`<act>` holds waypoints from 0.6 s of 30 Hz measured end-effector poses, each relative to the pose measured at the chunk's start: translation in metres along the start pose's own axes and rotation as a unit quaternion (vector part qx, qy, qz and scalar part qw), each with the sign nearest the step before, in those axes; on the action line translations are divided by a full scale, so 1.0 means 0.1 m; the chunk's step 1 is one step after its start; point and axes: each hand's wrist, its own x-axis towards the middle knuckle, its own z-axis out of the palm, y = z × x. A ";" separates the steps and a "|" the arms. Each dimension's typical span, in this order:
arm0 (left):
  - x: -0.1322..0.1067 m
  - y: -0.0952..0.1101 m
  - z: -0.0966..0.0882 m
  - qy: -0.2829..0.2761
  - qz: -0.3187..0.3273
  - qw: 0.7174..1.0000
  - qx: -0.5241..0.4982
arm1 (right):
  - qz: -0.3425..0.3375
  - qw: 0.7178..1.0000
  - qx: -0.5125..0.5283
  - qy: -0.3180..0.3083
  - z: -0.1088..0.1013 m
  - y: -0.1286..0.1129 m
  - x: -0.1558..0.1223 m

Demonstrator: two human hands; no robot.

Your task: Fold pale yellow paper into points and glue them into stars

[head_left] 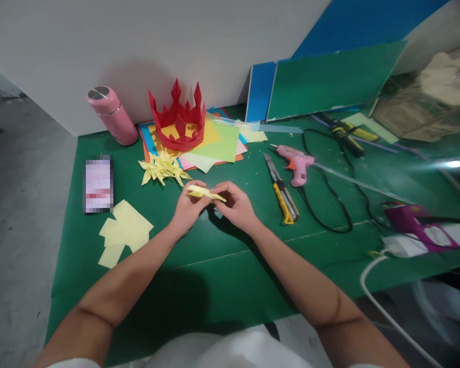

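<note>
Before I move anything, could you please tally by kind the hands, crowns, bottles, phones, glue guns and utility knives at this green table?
Left hand and right hand, both holding yellow paper: 2
Red crown: 1
Pink bottle: 1
Phone: 1
Pink glue gun: 1
Utility knife: 1
Total: 7

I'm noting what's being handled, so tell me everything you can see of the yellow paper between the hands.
The yellow paper looks thin and folded, a pale, narrow strip tapering rightward. It slants slightly down to the right, its ends held by the left hand and the right hand, which hide parts of it. It appears raised above the green table; its exact folds are too small to tell.
</note>
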 end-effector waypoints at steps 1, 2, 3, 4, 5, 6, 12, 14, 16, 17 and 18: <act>0.00 -0.01 0.00 -0.002 0.000 1.000 -0.008 | 0.000 1.000 0.005 -0.010 -0.02 -0.01 0.00; 0.00 -0.01 0.00 -0.003 -0.002 1.000 -0.014 | 0.004 1.000 0.011 -0.019 -0.03 -0.03 0.01; 0.00 -0.02 0.00 -0.002 -0.005 1.000 -0.018 | 0.010 1.000 0.018 -0.023 -0.05 -0.04 0.01; 0.00 -0.03 0.00 0.001 -0.007 1.000 -0.020 | 0.021 0.999 0.024 -0.024 -0.07 -0.05 0.02; 0.00 -0.03 0.00 0.004 -0.009 1.000 -0.017 | 0.035 0.999 0.030 -0.017 -0.09 -0.05 0.02; 0.00 -0.04 0.01 0.009 -0.009 1.000 -0.012 | 0.054 0.998 0.035 -0.006 -0.10 -0.05 0.03; 0.03 -0.05 0.01 0.033 0.011 0.999 0.010 | 0.145 0.986 0.075 0.033 -0.07 -0.03 0.05; 0.03 -0.05 0.00 0.033 0.013 0.999 0.012 | 0.157 0.983 0.085 0.037 -0.06 -0.04 0.06; 0.03 -0.04 -0.01 0.018 0.012 1.000 0.021 | 0.171 0.980 0.091 0.040 -0.06 -0.05 0.06; 0.03 -0.04 -0.01 0.009 0.011 1.000 0.027 | 0.177 0.979 0.094 0.042 -0.06 -0.06 0.06; 0.03 -0.04 -0.02 0.000 0.010 0.999 0.032 | 0.183 0.977 0.096 0.044 -0.07 -0.06 0.07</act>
